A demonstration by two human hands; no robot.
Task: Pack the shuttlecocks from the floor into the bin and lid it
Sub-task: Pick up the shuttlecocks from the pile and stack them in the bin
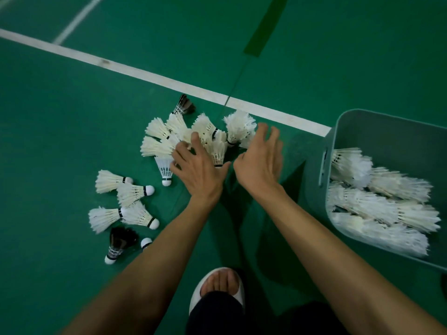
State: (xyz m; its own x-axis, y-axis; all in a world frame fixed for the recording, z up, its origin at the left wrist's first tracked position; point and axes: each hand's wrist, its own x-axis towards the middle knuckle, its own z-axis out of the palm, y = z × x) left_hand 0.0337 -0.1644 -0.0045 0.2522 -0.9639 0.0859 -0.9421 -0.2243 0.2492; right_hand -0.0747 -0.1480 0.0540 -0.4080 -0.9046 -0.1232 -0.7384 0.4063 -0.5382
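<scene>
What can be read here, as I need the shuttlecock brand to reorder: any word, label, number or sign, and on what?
No text can be read.
Floor shuttlecocks: dark bands by the corks; any print is too small to read.
Binned shuttlecocks: blurred.
Bin: no label shows on its wall.
White court line: no writing.

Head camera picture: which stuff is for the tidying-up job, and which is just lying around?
For the job: white feather shuttlecocks on the floor; two black feather shuttlecocks; grey-blue plastic bin, already part filled; left hand and right hand, reaching for the pile.
Just there: white painted court line; dark green tape strip; white open-toed sandal.
</scene>
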